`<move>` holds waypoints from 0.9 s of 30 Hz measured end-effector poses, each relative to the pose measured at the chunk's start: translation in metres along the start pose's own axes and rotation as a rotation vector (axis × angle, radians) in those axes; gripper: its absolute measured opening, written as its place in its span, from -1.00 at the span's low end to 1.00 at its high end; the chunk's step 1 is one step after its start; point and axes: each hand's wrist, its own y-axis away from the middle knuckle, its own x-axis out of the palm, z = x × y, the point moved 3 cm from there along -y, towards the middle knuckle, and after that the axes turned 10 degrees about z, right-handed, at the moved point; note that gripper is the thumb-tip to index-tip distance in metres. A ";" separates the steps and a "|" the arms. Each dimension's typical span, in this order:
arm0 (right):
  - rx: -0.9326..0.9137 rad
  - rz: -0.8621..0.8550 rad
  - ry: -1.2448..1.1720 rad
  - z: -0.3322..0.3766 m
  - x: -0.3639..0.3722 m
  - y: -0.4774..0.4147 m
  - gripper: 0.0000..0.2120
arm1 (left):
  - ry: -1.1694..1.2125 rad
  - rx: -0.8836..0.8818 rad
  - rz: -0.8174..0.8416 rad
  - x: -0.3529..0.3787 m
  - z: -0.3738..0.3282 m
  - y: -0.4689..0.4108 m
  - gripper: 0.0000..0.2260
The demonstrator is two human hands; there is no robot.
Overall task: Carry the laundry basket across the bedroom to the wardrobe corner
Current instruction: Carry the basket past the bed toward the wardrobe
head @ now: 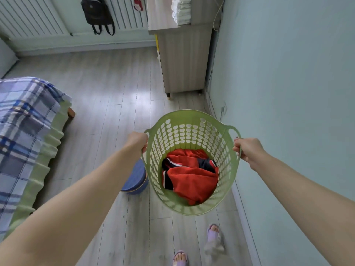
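A round green plastic laundry basket (184,129) with perforated walls hangs in the air in front of me, lifted off the wooden floor. My left hand (137,141) is closed on its left handle and my right hand (247,148) is closed on its right handle. Inside the basket lies a crumpled red garment (190,175) with dark blue and white trim. My feet in purple slippers show below the basket.
A bed with a blue plaid cover (25,123) fills the left side. A blue round stool (137,179) stands on the floor just left of the basket. A wooden cabinet (182,60) stands ahead against the pale wall on the right. A black backpack (98,14) hangs at the far wall.
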 end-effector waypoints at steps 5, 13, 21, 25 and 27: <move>-0.015 0.060 0.040 0.079 -0.003 -0.084 -0.68 | 0.067 0.015 -0.098 0.014 -0.072 -0.047 -0.89; -0.054 0.171 0.094 0.165 0.009 -0.174 -0.77 | 0.237 -0.035 -0.201 0.025 -0.131 -0.104 -0.86; -0.120 0.241 0.196 0.254 0.050 -0.261 -0.81 | 0.272 -0.063 -0.306 0.015 -0.181 -0.170 -0.84; -0.095 0.261 0.195 0.284 0.079 -0.295 -0.82 | 0.312 -0.060 -0.338 -0.001 -0.204 -0.202 -0.89; -0.081 0.270 0.189 0.302 0.102 -0.318 -0.81 | 0.326 -0.068 -0.344 -0.018 -0.222 -0.230 -0.84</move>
